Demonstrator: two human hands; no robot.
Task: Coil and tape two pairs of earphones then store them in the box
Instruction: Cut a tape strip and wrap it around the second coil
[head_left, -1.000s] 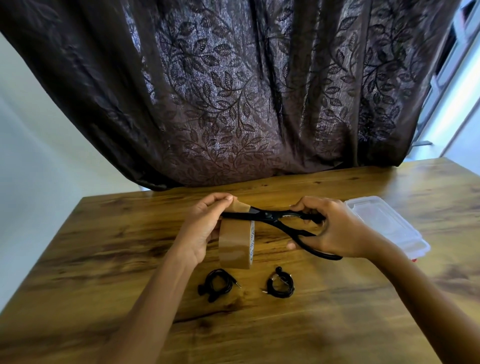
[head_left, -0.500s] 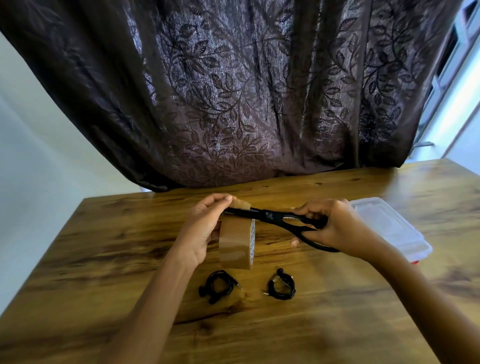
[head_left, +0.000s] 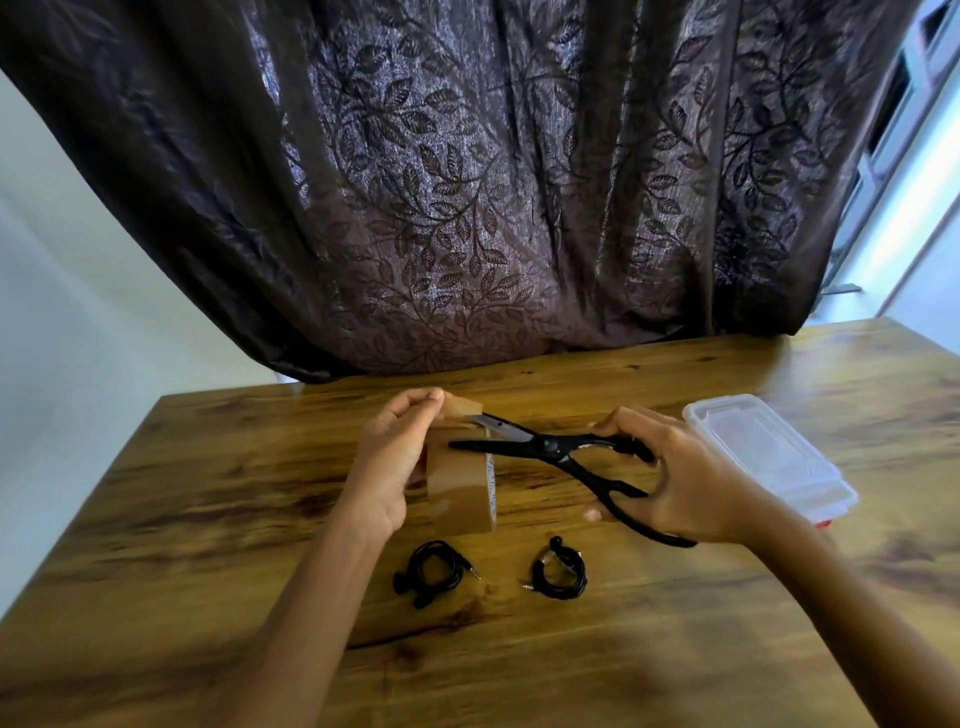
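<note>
Two black coiled earphones lie on the wooden table: one (head_left: 434, 571) on the left, one (head_left: 558, 569) on the right. Above them a brown tape roll (head_left: 462, 488) stands on edge. My left hand (head_left: 395, 457) pinches the pulled-up free end of the tape (head_left: 462, 405) and steadies the roll. My right hand (head_left: 670, 478) grips black scissors (head_left: 550, 449), whose blades are parted around the tape strip. The clear plastic box (head_left: 769, 452) with its lid on sits at the right.
A dark leaf-patterned curtain (head_left: 467, 182) hangs behind the table's far edge. The table's left edge (head_left: 93, 493) runs close to a pale wall. A window frame (head_left: 904, 156) shows at the upper right.
The scissor blades, closed on the tape half a second ago, now stand parted, and my right hand's fingers have spread the handles. The tape roll and earphones stayed put.
</note>
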